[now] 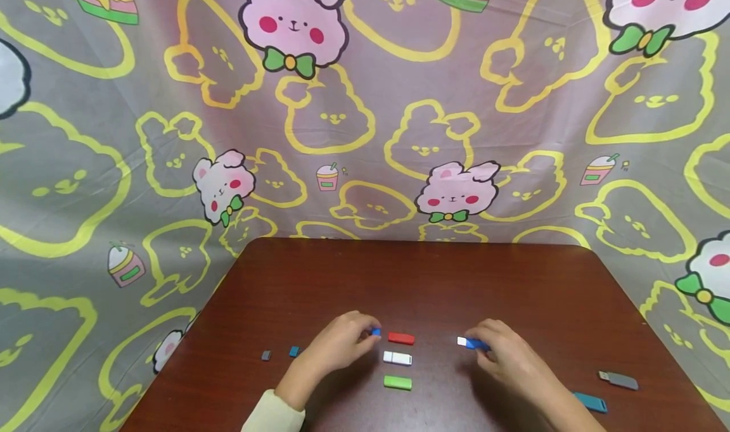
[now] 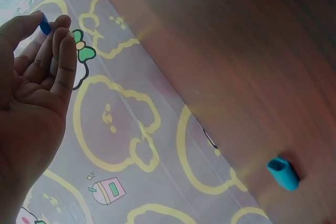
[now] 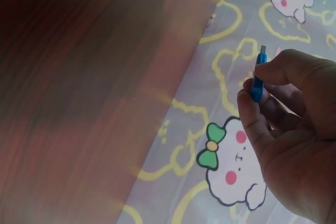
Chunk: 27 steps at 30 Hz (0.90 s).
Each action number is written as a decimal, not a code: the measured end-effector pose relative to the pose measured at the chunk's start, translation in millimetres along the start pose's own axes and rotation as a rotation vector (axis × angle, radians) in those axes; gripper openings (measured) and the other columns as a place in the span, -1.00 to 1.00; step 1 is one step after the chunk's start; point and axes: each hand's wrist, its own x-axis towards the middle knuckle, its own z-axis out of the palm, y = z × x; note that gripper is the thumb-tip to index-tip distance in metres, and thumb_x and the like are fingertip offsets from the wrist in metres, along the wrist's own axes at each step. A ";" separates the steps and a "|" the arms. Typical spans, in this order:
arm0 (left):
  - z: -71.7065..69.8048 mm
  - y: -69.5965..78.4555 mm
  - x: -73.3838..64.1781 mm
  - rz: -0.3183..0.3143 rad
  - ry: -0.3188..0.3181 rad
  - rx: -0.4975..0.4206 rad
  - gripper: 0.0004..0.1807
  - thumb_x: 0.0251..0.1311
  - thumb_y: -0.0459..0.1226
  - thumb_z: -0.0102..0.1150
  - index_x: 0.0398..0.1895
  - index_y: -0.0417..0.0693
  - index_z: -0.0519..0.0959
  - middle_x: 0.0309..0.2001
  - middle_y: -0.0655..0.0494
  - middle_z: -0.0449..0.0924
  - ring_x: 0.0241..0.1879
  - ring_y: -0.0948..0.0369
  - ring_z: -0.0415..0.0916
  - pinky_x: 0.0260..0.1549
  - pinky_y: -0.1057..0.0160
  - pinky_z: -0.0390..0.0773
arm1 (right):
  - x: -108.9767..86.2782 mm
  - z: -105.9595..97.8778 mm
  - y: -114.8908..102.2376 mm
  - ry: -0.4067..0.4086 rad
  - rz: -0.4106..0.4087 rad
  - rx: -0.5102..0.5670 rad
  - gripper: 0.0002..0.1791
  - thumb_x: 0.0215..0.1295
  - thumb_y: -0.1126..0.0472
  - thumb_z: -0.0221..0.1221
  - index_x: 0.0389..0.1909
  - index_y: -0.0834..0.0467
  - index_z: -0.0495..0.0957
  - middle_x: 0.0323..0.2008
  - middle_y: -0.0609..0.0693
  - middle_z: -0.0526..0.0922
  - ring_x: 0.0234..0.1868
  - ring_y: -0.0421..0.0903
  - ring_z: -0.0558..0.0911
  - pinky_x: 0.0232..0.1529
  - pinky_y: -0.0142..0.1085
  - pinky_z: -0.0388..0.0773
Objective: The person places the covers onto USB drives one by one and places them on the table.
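My left hand [image 1: 343, 339] pinches a small blue USB cap [image 2: 45, 24] between thumb and fingertips. In my right hand [image 1: 504, 354] is a blue USB stick [image 3: 258, 77], held by thumb and fingers, its metal plug bare and pointing left toward the cap in the head view. Cap and stick are well apart. Between the hands lie a red USB stick [image 1: 402, 338], a white USB stick [image 1: 397, 358] and a green USB stick [image 1: 397, 382], stacked in a column on the table.
Left of the left hand lie a grey cap [image 1: 266, 355] and a teal cap [image 1: 294, 351]. On the right are a grey USB stick [image 1: 618, 380] with bare plug and a teal one [image 1: 590, 402], partly behind the right forearm. A patterned cloth [image 1: 365, 128] hangs around the brown table [image 1: 422, 273].
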 end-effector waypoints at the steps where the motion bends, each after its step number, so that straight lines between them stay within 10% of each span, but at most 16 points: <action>1: 0.3 1.0 0.8 -0.003 -0.006 -0.002 -0.81 0.31 -0.17 0.32 -0.10 -0.02 0.71 -0.26 0.25 0.65 -0.27 0.34 0.54 -0.28 0.39 0.56 | 0.8 0.8 -1.4 0.000 -0.002 0.003 -0.66 -0.08 0.48 0.42 -0.28 0.06 0.69 -0.30 -0.28 0.56 -0.26 -0.32 0.48 -0.27 -0.36 0.56; 27: 17.6 23.8 10.3 0.060 -0.038 0.020 -0.83 0.30 -0.18 0.33 -0.10 0.02 0.70 -0.28 0.28 0.63 -0.27 0.43 0.50 -0.28 0.44 0.53 | 11.8 19.6 -22.2 0.018 -0.149 0.074 -0.63 -0.12 0.50 0.39 -0.24 0.13 0.69 -0.27 -0.21 0.61 -0.24 -0.25 0.52 -0.26 -0.35 0.58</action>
